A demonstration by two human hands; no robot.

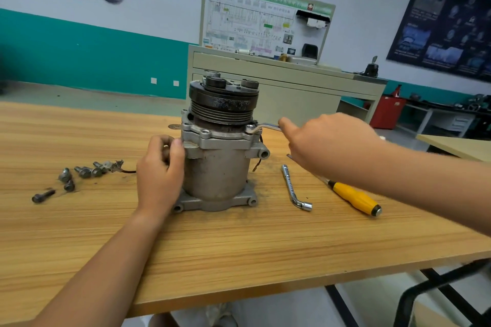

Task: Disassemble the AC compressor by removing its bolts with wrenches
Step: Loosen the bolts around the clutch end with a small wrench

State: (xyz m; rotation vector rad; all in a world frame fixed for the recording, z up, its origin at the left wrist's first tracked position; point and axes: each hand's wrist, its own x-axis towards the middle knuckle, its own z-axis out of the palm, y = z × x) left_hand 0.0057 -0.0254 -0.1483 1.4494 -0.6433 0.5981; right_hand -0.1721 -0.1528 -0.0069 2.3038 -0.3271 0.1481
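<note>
The grey AC compressor (pixel 220 167) stands upright on the wooden table (pixel 239 252), its black pulley (pixel 223 103) on top. My left hand (pixel 159 175) grips the compressor's left side. My right hand (pixel 326 143) holds the handle of a silver wrench (pixel 265 127), whose ring end sits on a bolt at the right edge of the upper flange. Several removed bolts (pixel 77 175) lie loose on the table to the left.
An L-shaped socket wrench (pixel 293 188) and a yellow-handled screwdriver (pixel 354 199) lie on the table right of the compressor. A beige cabinet with a wiring display board (pixel 265 24) stands behind the table. A second table edge (pixel 457 145) shows at far right.
</note>
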